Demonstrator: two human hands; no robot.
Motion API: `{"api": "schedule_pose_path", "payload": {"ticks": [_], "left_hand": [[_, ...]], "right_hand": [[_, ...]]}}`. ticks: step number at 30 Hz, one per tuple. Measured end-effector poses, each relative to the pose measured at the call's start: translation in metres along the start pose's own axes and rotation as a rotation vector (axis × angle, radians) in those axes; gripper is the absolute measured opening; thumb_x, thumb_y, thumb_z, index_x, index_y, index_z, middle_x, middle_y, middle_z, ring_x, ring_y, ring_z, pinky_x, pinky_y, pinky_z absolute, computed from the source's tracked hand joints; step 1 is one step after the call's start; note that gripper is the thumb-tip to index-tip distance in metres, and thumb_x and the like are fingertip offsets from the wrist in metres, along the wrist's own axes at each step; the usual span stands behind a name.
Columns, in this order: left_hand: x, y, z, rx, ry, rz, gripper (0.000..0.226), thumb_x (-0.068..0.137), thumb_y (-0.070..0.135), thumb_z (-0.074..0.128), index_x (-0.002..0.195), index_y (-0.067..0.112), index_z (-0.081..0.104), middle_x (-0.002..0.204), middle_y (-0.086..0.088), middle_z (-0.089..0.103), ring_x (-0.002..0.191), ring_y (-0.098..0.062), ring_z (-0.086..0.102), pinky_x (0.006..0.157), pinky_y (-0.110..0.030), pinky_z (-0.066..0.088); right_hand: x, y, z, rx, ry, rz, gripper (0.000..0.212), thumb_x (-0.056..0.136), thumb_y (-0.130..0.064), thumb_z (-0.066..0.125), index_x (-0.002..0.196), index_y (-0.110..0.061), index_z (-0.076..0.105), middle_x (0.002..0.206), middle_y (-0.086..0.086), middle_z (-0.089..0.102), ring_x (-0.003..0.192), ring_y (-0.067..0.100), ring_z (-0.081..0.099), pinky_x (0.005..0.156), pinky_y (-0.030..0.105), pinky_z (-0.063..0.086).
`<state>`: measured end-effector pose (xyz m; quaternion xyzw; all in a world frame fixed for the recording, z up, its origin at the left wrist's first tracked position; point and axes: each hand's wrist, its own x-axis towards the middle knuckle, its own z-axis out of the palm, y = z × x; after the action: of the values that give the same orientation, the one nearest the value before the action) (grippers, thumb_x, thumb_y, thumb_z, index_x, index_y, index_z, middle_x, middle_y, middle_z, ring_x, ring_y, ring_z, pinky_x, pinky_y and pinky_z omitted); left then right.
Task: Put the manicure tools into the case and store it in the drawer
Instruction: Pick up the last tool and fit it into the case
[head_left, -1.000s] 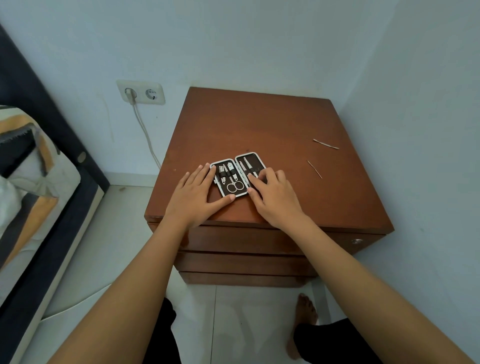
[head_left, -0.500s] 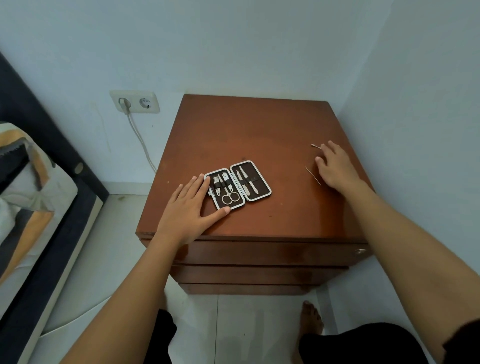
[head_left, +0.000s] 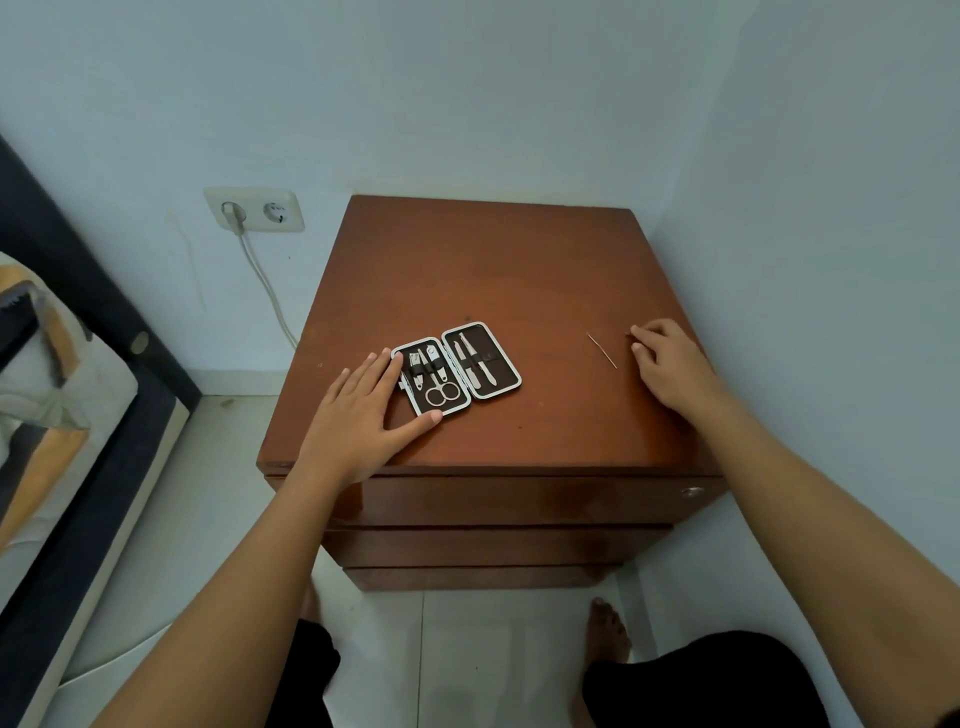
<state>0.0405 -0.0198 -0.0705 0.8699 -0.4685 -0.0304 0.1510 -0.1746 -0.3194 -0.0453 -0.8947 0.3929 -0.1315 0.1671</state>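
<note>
The open manicure case (head_left: 456, 369) lies flat on the brown nightstand top (head_left: 498, 270), with scissors, clippers and several slim tools strapped inside. My left hand (head_left: 363, 415) rests flat against its left half, the thumb along the near edge. One loose thin metal tool (head_left: 602, 351) lies on the wood to the right of the case. Just beyond it, my right hand (head_left: 670, 364) has its fingers curled and pinched on the end of a second thin tool, mostly hidden under the fingertips. The top drawer (head_left: 519, 499) is closed.
Two more closed drawers sit below the top one, which has a small metal lock (head_left: 692, 492) at its right end. Walls stand close behind and to the right. A socket with a plugged cable (head_left: 253, 210) is on the left wall, and a bed (head_left: 47, 395) lies far left.
My right hand left the case, reached to the far right of the nightstand top and curled its fingers on the farther thin tool. The left hand stayed on the case.
</note>
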Motion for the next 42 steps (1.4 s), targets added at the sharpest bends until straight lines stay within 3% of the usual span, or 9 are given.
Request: {"api": "schedule_pose_path", "payload": {"ticks": [4, 9, 13, 16, 21, 27, 29, 32, 42], "left_hand": [[0.000, 0.001, -0.001, 0.010, -0.011, -0.001, 0.100, 0.069, 0.085, 0.014, 0.150, 0.025, 0.007, 0.158, 0.005, 0.008, 0.144, -0.008, 0.003, 0.117, -0.033, 0.001], [-0.001, 0.001, -0.001, 0.013, -0.015, -0.003, 0.101, 0.069, 0.085, 0.013, 0.150, 0.025, 0.008, 0.158, 0.005, 0.008, 0.144, -0.009, 0.004, 0.117, -0.033, 0.001], [-0.001, 0.001, 0.000, 0.021, -0.016, -0.002, 0.100, 0.070, 0.084, 0.014, 0.150, 0.024, 0.007, 0.158, 0.004, 0.008, 0.144, -0.010, 0.004, 0.117, -0.032, 0.000], [-0.001, 0.000, 0.000, 0.022, -0.017, -0.006, 0.101, 0.069, 0.085, 0.013, 0.150, 0.024, 0.007, 0.158, 0.005, 0.007, 0.144, -0.009, 0.003, 0.117, -0.032, 0.000], [-0.001, 0.000, 0.001, 0.028, -0.011, -0.007, 0.099, 0.071, 0.084, 0.015, 0.150, 0.024, 0.007, 0.158, 0.004, 0.008, 0.144, -0.009, 0.003, 0.117, -0.032, 0.000], [0.000, 0.000, 0.002, 0.013, -0.004, -0.005, 0.100, 0.070, 0.084, 0.016, 0.150, 0.024, 0.009, 0.158, 0.004, 0.009, 0.144, -0.009, 0.004, 0.117, -0.032, 0.000], [0.000, 0.000, 0.002, 0.014, -0.002, -0.004, 0.099, 0.071, 0.084, 0.016, 0.150, 0.024, 0.009, 0.158, 0.004, 0.009, 0.144, -0.009, 0.004, 0.117, -0.032, 0.000], [0.000, -0.001, 0.003, 0.022, -0.002, -0.004, 0.099, 0.071, 0.084, 0.016, 0.150, 0.024, 0.009, 0.158, 0.004, 0.009, 0.144, -0.009, 0.003, 0.117, -0.032, 0.000], [0.000, 0.000, 0.002, 0.018, -0.008, -0.006, 0.100, 0.071, 0.084, 0.015, 0.150, 0.023, 0.008, 0.158, 0.003, 0.008, 0.144, -0.009, 0.003, 0.117, -0.033, -0.001]], "right_hand": [[-0.024, 0.011, -0.002, 0.106, 0.133, -0.004, 0.026, 0.092, -0.016, 0.051, 0.108, 0.000, 0.064, 0.115, 0.017, 0.058, 0.113, 0.030, 0.053, 0.096, 0.035, 0.040], [-0.047, 0.012, -0.002, 0.157, 0.243, -0.046, 0.007, 0.085, -0.006, 0.059, 0.085, -0.002, 0.064, 0.095, 0.016, 0.064, 0.088, 0.028, 0.059, 0.076, 0.024, 0.038], [-0.049, 0.011, -0.005, 0.183, 0.221, -0.042, 0.008, 0.085, -0.003, 0.057, 0.091, -0.004, 0.062, 0.097, 0.012, 0.065, 0.088, 0.021, 0.056, 0.078, 0.024, 0.038], [-0.047, 0.011, -0.005, 0.229, 0.231, -0.010, 0.011, 0.082, 0.000, 0.060, 0.093, -0.003, 0.060, 0.100, 0.016, 0.062, 0.094, 0.028, 0.060, 0.081, 0.026, 0.041], [-0.041, 0.009, -0.006, 0.254, 0.246, 0.212, 0.015, 0.084, -0.014, 0.064, 0.093, -0.002, 0.063, 0.109, 0.021, 0.052, 0.098, 0.029, 0.055, 0.084, 0.027, 0.039], [-0.025, 0.005, -0.008, 0.175, 0.121, 0.393, 0.017, 0.086, -0.021, 0.062, 0.080, -0.006, 0.064, 0.113, 0.025, 0.057, 0.104, 0.038, 0.055, 0.091, 0.039, 0.044], [-0.023, 0.003, -0.007, 0.162, 0.103, 0.429, 0.021, 0.089, -0.021, 0.059, 0.087, -0.002, 0.066, 0.116, 0.026, 0.056, 0.105, 0.040, 0.055, 0.091, 0.039, 0.044], [-0.029, -0.002, -0.004, 0.131, 0.105, 0.421, 0.027, 0.092, -0.021, 0.053, 0.100, 0.002, 0.065, 0.121, 0.027, 0.048, 0.114, 0.041, 0.047, 0.098, 0.041, 0.038], [-0.047, -0.002, 0.001, 0.255, 0.313, 0.362, 0.020, 0.087, -0.020, 0.061, 0.090, -0.001, 0.060, 0.109, 0.023, 0.053, 0.102, 0.035, 0.051, 0.088, 0.039, 0.040]]}}
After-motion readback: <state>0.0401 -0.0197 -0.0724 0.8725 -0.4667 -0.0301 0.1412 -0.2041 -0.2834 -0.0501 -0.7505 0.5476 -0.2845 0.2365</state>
